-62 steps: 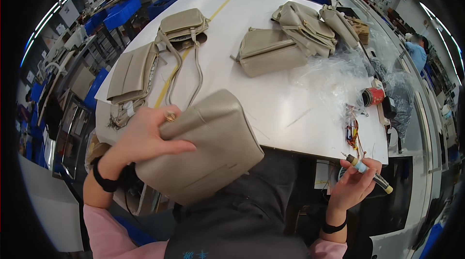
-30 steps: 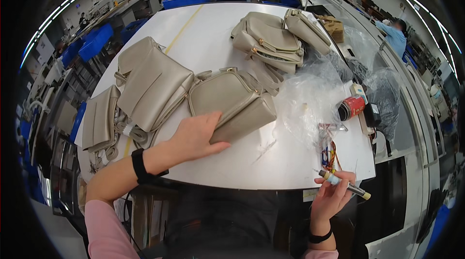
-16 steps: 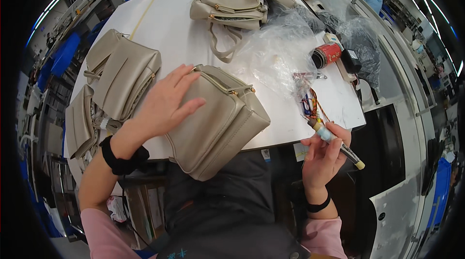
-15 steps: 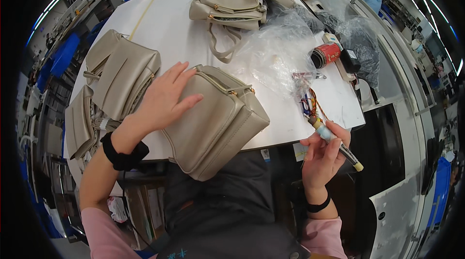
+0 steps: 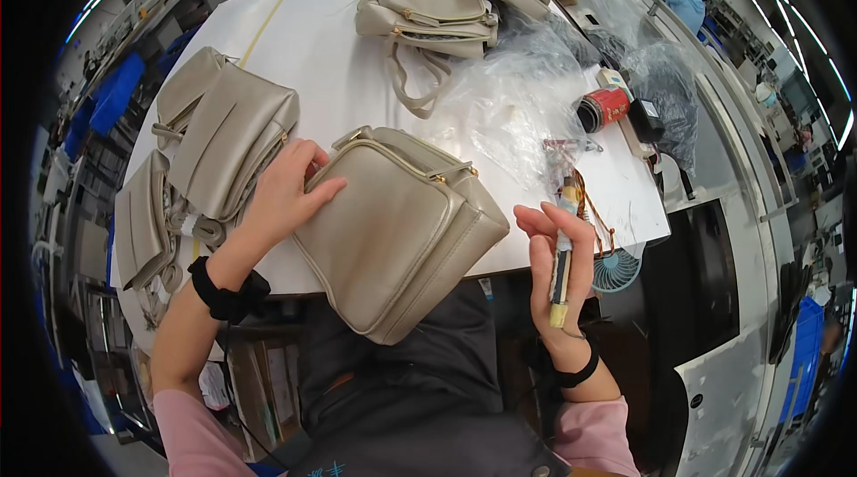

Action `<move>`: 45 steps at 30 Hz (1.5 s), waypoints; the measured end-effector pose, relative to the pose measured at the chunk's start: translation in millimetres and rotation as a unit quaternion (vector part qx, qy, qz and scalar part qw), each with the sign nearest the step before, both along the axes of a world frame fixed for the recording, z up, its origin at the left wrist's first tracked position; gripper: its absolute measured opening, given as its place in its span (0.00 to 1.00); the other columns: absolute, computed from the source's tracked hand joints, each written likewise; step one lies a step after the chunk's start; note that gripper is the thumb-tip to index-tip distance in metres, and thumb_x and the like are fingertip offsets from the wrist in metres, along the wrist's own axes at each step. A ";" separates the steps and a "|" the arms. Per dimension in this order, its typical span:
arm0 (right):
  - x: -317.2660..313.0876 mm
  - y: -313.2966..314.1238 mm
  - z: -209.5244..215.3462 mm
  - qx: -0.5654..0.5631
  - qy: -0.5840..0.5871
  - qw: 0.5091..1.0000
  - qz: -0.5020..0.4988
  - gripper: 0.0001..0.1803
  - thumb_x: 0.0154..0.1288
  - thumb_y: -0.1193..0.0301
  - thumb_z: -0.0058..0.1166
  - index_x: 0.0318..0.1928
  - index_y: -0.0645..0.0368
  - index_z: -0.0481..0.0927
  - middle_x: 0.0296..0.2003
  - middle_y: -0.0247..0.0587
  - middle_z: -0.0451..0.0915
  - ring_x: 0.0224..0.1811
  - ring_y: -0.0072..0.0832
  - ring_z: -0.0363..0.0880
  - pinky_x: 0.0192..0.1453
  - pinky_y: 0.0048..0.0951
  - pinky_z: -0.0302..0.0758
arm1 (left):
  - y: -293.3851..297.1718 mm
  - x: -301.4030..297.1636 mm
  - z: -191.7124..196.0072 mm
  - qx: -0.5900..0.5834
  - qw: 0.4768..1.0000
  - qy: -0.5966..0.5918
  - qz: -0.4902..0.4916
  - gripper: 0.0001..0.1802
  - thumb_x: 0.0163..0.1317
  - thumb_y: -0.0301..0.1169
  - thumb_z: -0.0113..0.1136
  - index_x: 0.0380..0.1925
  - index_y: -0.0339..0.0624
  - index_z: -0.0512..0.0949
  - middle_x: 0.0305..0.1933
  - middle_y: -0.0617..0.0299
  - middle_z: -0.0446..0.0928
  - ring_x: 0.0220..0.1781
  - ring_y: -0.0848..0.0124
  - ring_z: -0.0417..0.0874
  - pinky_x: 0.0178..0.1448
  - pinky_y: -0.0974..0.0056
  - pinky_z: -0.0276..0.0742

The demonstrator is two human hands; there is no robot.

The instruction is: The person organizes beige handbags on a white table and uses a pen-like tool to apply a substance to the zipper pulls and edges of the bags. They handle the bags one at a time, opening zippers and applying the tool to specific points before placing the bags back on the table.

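A taupe handbag (image 5: 384,227) with a zipped top and gold-coloured zip pulls leans over the table's near edge, tilted toward me. My left hand (image 5: 290,187) is at its upper left edge, the thumb on the front panel and the fingers partly hidden behind the edge. To the right of the bag, apart from it, my right hand (image 5: 562,267) holds a slim pen-like tool (image 5: 561,267) wrapped in yellowish and pale tape. The tool stands nearly upright along the fingers; its exact kind I cannot tell.
More taupe bags (image 5: 228,142) lie at the left, and another bag with a strap (image 5: 424,8) is at the back. Crumpled clear plastic (image 5: 509,93), a red can (image 5: 604,108) and tangled wires sit on the right. A small blue fan (image 5: 616,270) is by the table's right edge.
My left hand has slid from the bag's front to its left edge. My right hand has moved left, turning the tool more upright, which uncovers the fan. The bag has shifted slightly.
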State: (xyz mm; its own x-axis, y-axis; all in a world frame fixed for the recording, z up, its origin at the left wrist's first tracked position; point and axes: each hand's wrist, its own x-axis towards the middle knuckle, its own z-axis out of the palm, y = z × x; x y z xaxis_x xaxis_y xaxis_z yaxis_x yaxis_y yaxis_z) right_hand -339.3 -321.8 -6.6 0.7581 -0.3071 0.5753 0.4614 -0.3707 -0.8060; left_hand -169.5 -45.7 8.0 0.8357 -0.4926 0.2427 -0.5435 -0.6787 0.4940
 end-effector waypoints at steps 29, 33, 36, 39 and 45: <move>26.2 11.3 -11.1 -0.170 0.015 0.984 -0.046 0.21 0.61 0.78 0.59 0.54 0.65 0.70 0.50 0.48 0.78 0.54 0.35 0.78 0.60 0.32 0.70 | 36.2 -101.6 -8.3 0.157 0.940 -0.156 -0.258 0.39 0.44 0.36 0.70 0.60 0.47 0.68 0.69 0.53 0.62 0.71 0.57 0.63 0.71 0.47 0.56; 30.9 12.5 -8.1 -0.207 0.003 0.976 -0.063 0.22 0.60 0.79 0.60 0.54 0.65 0.70 0.49 0.48 0.79 0.52 0.35 0.80 0.57 0.31 0.73 | 30.8 -101.4 -32.4 0.176 0.918 -0.274 -0.227 0.25 0.55 0.27 0.56 0.56 0.46 0.72 0.65 0.55 0.68 0.69 0.58 0.67 0.71 0.47 0.59; 33.3 8.2 -9.8 -0.177 0.022 0.982 -0.058 0.22 0.60 0.79 0.59 0.55 0.64 0.69 0.50 0.48 0.79 0.51 0.33 0.79 0.58 0.30 0.72 | 27.6 -101.0 -25.7 0.161 0.912 -0.302 -0.225 0.21 0.56 0.26 0.53 0.52 0.44 0.75 0.61 0.55 0.72 0.65 0.59 0.71 0.69 0.51 0.64; 32.1 -1.1 -2.0 -0.112 0.033 0.992 -0.050 0.23 0.63 0.77 0.58 0.58 0.61 0.68 0.51 0.47 0.78 0.50 0.31 0.77 0.59 0.31 0.70 | 25.3 -97.5 -2.7 0.118 0.908 -0.329 -0.231 0.17 0.56 0.26 0.55 0.46 0.41 0.78 0.54 0.55 0.77 0.59 0.60 0.77 0.63 0.54 0.72; 8.0 -7.1 32.1 -0.016 -0.038 0.997 -0.062 0.17 0.70 0.75 0.44 0.58 0.65 0.64 0.52 0.56 0.76 0.54 0.33 0.76 0.61 0.34 0.70 | 31.0 -111.3 81.6 0.005 0.921 -0.304 -0.244 0.13 0.50 0.32 0.64 0.36 0.42 0.80 0.34 0.60 0.81 0.35 0.63 0.82 0.37 0.63 0.77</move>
